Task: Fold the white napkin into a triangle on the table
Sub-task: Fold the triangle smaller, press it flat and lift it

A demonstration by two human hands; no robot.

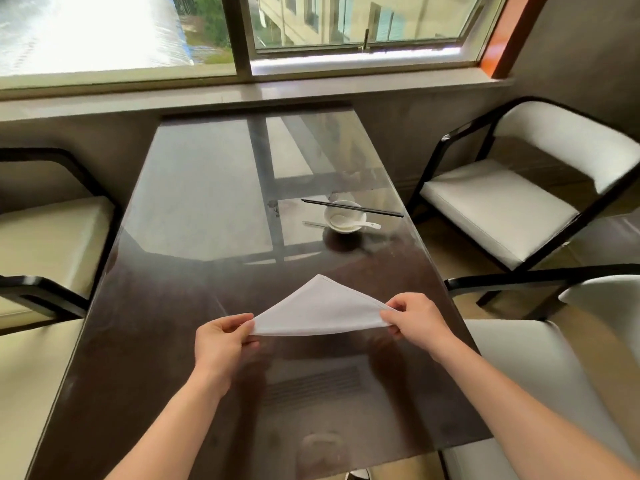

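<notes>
The white napkin (320, 310) has a triangular shape over the near middle of the dark glass-topped table (194, 209), its tip pointing away from me. My left hand (221, 344) pinches its left corner between thumb and fingers. My right hand (417, 322) pinches its right corner. The long edge runs straight between my two hands, facing me. I cannot tell whether the cloth lies on the glass or hangs just above it.
A white bowl (344, 216) with a white spoon (349, 222) in it stands farther back on the right, black chopsticks (351, 207) laid across its rim. White-cushioned black-framed chairs (512, 202) stand on both sides. A window sill runs along the table's far end.
</notes>
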